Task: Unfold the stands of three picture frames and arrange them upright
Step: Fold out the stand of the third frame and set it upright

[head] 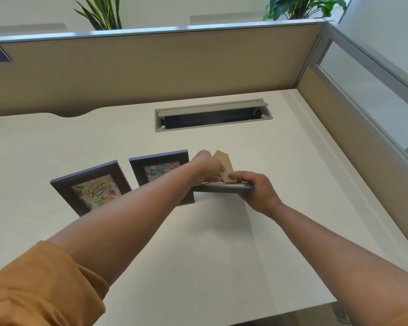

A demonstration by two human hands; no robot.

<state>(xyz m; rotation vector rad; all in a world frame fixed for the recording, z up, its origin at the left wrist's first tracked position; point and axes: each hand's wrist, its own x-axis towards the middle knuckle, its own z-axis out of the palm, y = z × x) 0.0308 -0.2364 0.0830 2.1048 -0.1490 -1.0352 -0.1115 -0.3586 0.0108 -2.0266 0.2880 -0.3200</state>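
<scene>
Right hand (pixel 257 191) grips the right end of a grey frame (pixel 222 188) held face-down above the desk (pixel 222 243); left hand (pixel 206 167) pinches its cardboard stand (pixel 224 164), swung up. Two other frames, w/ birthday card (pixel 91 187) & w/ candy pic (pixel 160 171), stand upright just left.

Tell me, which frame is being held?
The grey frame on the right, held face down in both hands with its stand raised; the other two lie on the desk.
</scene>
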